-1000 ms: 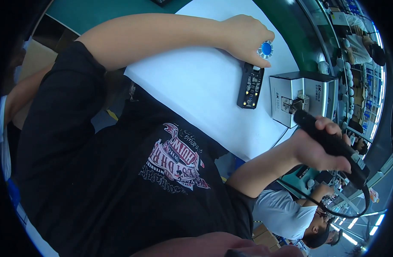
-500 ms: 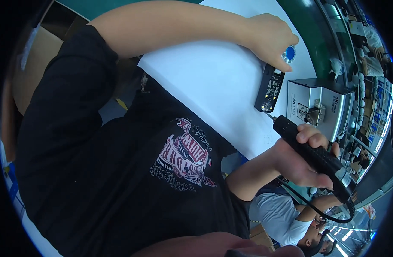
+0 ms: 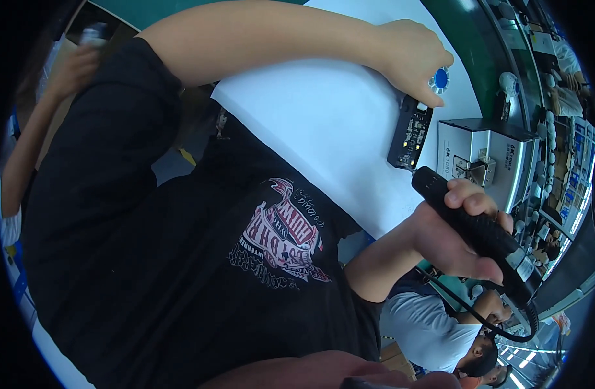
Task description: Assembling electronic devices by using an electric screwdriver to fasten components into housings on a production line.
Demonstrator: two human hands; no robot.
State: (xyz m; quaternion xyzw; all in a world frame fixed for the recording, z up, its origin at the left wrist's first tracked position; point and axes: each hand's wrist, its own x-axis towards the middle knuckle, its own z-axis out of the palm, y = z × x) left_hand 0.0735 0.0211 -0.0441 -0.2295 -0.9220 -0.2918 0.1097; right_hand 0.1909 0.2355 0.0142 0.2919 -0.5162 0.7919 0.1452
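Observation:
My left hand [image 3: 411, 58] is closed around the upper end of a slim black housing [image 3: 400, 155], which has a circuit board with small lit-looking yellow parts. Beside my thumb sits a round blue-topped metal piece [image 3: 441, 80]; whether it belongs to the housing I cannot tell. My right hand [image 3: 453, 249] is wrapped around a black corded electric screwdriver [image 3: 433, 185]. The screwdriver's bit meets the near end of the housing, at its lower corner. Any screw there is too small to make out.
White sheeting [image 3: 310, 110] covers the work surface under the housing. A silver and black screw feeder [image 3: 463, 146] stands just right of it. The screwdriver cable [image 3: 466, 305] loops below my right hand. At far left, another person's hand [image 3: 77, 68] holds something blurred; a co-worker in white [image 3: 427, 324] sits lower right.
The screwdriver has moved slightly up, its bit now closer against the housing's end. At far left, another person's raised hand has come into view. My left hand stays nearly still.

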